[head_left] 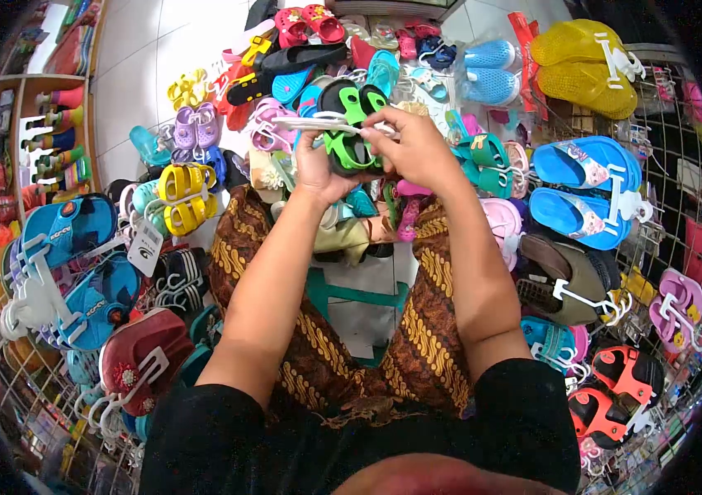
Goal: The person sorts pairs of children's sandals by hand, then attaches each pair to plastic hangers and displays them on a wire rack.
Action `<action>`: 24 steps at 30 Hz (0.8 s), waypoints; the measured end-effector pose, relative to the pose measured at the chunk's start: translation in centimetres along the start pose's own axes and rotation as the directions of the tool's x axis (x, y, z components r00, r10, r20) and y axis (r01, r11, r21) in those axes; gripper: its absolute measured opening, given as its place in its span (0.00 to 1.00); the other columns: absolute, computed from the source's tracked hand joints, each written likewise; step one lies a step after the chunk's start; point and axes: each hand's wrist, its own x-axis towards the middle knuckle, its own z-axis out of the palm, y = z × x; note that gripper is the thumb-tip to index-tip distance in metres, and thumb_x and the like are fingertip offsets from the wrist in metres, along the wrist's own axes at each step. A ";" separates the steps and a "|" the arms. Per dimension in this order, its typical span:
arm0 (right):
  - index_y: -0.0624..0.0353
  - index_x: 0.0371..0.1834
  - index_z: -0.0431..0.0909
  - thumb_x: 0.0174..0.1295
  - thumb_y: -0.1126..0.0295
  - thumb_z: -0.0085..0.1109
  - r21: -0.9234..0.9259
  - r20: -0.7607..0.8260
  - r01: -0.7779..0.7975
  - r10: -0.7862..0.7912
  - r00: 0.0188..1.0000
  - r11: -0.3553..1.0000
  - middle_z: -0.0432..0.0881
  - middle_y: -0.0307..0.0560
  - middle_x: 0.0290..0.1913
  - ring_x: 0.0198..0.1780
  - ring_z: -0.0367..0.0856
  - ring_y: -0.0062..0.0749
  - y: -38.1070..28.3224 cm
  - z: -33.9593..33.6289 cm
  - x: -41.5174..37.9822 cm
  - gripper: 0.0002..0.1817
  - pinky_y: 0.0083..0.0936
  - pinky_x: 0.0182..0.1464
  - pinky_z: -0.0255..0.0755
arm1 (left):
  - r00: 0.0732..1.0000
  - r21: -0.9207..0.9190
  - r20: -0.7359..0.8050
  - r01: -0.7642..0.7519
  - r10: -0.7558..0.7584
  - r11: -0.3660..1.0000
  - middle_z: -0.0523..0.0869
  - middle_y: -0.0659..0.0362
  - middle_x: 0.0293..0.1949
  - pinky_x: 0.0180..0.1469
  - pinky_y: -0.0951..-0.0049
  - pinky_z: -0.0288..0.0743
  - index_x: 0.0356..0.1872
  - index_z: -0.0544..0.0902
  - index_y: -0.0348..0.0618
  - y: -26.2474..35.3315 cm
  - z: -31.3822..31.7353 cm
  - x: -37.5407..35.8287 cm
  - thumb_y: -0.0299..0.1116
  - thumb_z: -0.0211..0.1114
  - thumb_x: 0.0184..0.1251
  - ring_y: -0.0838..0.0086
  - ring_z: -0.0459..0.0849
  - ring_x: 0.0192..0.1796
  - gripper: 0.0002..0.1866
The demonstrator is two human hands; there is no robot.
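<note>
A pair of green and black children's sandals [349,154] rests in my left hand [319,172], which is closed around them from below and from the left. Across their straps runs a white plastic shoe hanger [308,124]. My right hand [413,151] comes in from the right, its thumb and fingers pinched on the hanger's right end. Part of the sandals is hidden behind my fingers. Many other sandals and clogs lie on the floor just beyond my hands, among them a teal shoe [383,70] and a black shoe [305,58].
Wire racks hung with footwear flank me: blue sandals [87,305] and maroon shoes [140,355] left, light blue slippers [586,165] and red-black sandals [615,384] right. Yellow clogs [186,198] sit left of my knees. A green stool [359,294] shows between my legs.
</note>
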 end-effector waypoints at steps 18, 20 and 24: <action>0.59 0.41 0.77 0.70 0.65 0.51 0.264 -0.178 0.099 -0.052 0.983 0.960 0.80 0.44 0.28 0.28 0.80 0.29 3.3 2.9 2.2 0.10 0.30 0.31 0.77 | 0.977 -0.089 0.212 0.022 -0.003 0.996 0.82 0.48 0.52 0.44 0.37 0.79 0.57 0.77 0.43 1.6 -2.3 0.9 0.65 0.57 0.55 0.51 0.84 0.49 0.38; 0.60 0.43 0.76 0.73 0.59 0.48 0.396 -0.084 0.079 -0.050 0.995 0.915 0.78 0.39 0.29 0.29 0.77 0.19 4.2 2.4 2.8 0.14 0.22 0.23 0.76 | 0.966 -0.069 0.258 0.007 0.011 0.998 0.82 0.47 0.52 0.51 0.33 0.75 0.59 0.75 0.43 1.7 -2.3 0.7 0.68 0.56 0.55 0.51 0.83 0.52 0.41; 0.60 0.44 0.76 0.74 0.60 0.47 0.389 -0.054 0.169 -0.160 0.986 0.906 0.77 0.40 0.31 0.29 0.77 0.22 5.4 2.1 3.4 0.14 0.21 0.22 0.75 | 0.968 -0.061 0.250 0.023 -0.007 0.998 0.80 0.48 0.55 0.53 0.32 0.72 0.62 0.73 0.46 1.6 -1.5 0.5 0.73 0.53 0.54 0.51 0.82 0.52 0.44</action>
